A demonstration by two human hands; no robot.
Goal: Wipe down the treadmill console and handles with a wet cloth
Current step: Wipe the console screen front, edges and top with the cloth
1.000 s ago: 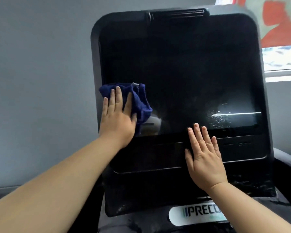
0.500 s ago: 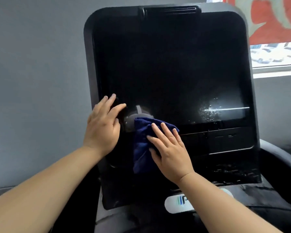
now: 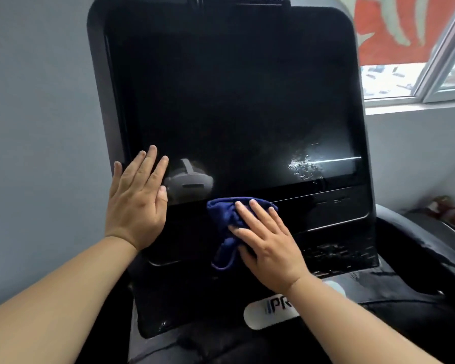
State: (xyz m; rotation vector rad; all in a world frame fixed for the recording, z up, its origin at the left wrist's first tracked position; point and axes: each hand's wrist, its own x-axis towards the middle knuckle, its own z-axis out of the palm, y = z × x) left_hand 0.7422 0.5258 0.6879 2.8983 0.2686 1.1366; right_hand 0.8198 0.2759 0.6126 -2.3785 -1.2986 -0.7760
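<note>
- The right hand's fingers (image 3: 258, 209) lie straight and slightly fanned, pressing flat on a dark blue cloth (image 3: 222, 214). None of them curl round it.
- The right hand (image 3: 269, 245) covers the cloth's right half. Bunched folds show above and to the left of the fingertips, and a narrow tail hangs below the thumb.
- The cloth sits against the treadmill console (image 3: 234, 95) at the bottom edge of its glossy screen, about midway across, and overlaps the lower panel beneath.
- The left hand's fingers (image 3: 149, 164) are straight and close together, with the thumb alongside. They lie flat on the screen by the console's left edge.
- The left hand (image 3: 135, 206) is bare, apart from the cloth and level with it.
- Water droplets (image 3: 301, 165) glisten near the screen's lower right corner, and more wet specks show along the console's bottom right edge.
- A white logo badge (image 3: 267, 312) lies below the console, partly hidden by the right forearm.
- A window (image 3: 410, 80) is at the upper right, and a grey wall (image 3: 37, 114) is to the left.
</note>
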